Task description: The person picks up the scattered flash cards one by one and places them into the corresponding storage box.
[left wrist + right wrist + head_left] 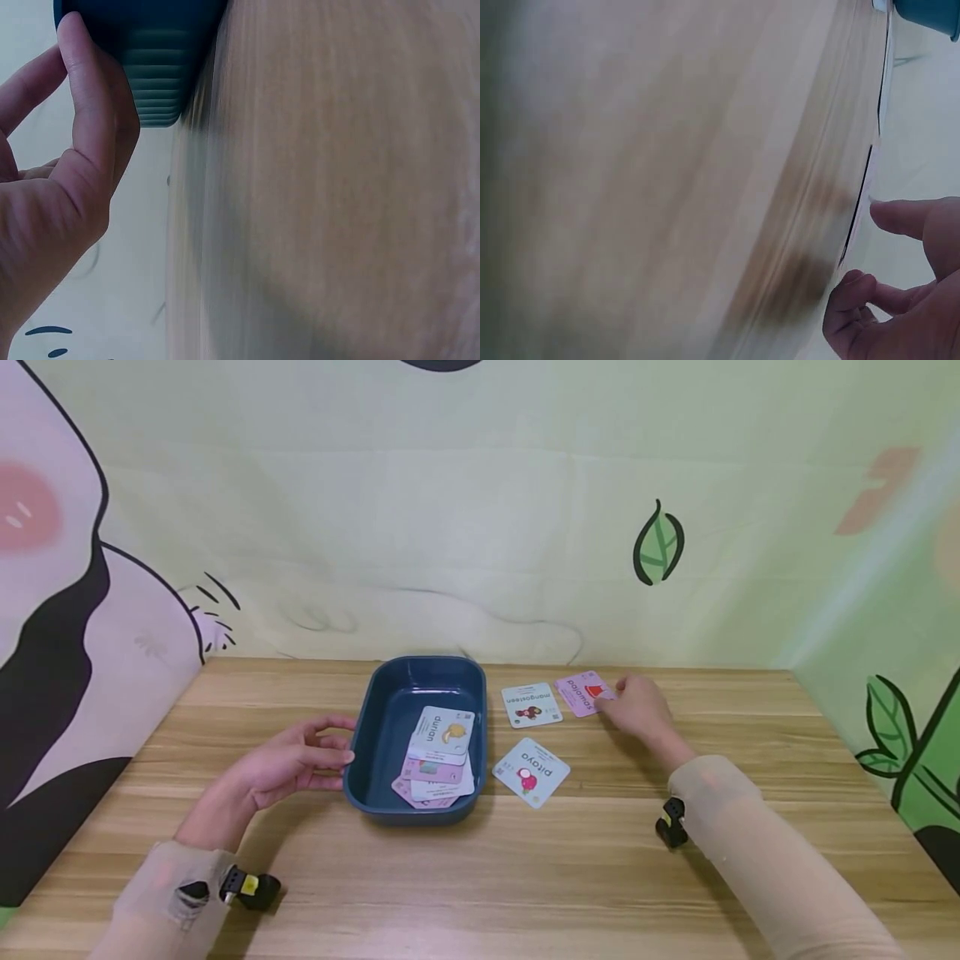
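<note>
My left hand (288, 762) is at the left side of a dark blue tray (360, 777), its fingertips touching the outer wall and rim. In the left wrist view a fingertip (73, 30) rests at the tray's edge. Inside the tray lies a loose pile of picture cards, topped by a durian card (442, 732). To the right, my right hand (640, 708) reaches over the right edge of a pink pajamas card (577, 692), touching it as it lies on the table. In the right wrist view the thumb and bent fingers stand apart at that card's edge.
Between the tray and the pajamas card lies a mangosteen card (531, 703). A pitaya card (531, 772) lies nearer, turned like a diamond. The wooden table (525, 893) ends at the back against a printed cloth (480, 552).
</note>
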A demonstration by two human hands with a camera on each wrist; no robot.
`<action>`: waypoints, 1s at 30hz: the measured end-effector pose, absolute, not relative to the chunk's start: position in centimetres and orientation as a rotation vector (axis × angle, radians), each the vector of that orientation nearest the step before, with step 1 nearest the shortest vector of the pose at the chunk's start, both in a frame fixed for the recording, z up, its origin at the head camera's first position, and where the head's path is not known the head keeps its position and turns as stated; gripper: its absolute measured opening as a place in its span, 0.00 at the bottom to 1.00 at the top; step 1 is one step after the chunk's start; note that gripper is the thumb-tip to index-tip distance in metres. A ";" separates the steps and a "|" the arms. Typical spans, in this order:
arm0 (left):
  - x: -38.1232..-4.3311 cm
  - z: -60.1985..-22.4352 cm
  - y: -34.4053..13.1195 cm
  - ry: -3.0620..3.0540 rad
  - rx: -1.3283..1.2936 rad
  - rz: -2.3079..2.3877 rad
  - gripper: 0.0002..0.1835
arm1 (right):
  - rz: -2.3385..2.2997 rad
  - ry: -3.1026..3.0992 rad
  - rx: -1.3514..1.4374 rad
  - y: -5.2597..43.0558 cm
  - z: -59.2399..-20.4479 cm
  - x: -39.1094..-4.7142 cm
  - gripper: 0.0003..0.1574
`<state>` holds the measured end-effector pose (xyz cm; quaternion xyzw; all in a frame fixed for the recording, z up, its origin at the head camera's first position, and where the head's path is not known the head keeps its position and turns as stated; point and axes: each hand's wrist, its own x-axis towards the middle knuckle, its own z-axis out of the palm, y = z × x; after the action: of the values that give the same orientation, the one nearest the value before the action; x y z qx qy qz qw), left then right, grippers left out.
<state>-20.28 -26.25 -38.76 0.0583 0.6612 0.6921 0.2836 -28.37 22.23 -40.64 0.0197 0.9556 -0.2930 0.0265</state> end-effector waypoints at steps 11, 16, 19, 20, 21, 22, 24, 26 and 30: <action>-20.3 -38.8 -26.2 1.769 0.163 1.853 0.31 | -0.793 2.989 0.053 22.7 -40.7 -28.5 0.28; -20.3 -38.9 -26.3 1.766 0.165 1.852 0.31 | -0.763 2.998 0.032 22.6 -40.6 -28.5 0.29; -20.3 -38.9 -26.3 1.765 0.165 1.852 0.31 | -0.758 2.996 0.016 22.6 -40.5 -28.5 0.28; -20.3 -38.9 -26.3 1.766 0.165 1.852 0.31 | -0.763 2.991 0.010 22.6 -40.4 -28.5 0.27; -20.3 -38.9 -26.3 1.767 0.167 1.851 0.31 | -0.766 2.985 0.003 22.6 -40.4 -28.5 0.27; -20.3 -38.8 -26.3 1.768 0.166 1.850 0.31 | -0.775 2.977 -0.003 22.6 -40.4 -28.5 0.27; -20.2 -38.8 -26.3 1.771 0.166 1.849 0.31 | -0.801 2.960 -0.013 22.6 -40.3 -28.4 0.26; -20.2 -38.8 -26.3 1.772 0.165 1.848 0.31 | -0.833 2.942 -0.020 22.6 -40.3 -28.4 0.27; -20.2 -38.8 -26.2 1.771 0.160 1.852 0.31 | -0.877 2.924 -0.019 22.6 -40.3 -28.4 0.27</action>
<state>-20.24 -26.24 -38.81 0.0599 0.6614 0.6919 0.2832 -28.38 22.63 -40.32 -0.0061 0.9569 -0.2869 0.0445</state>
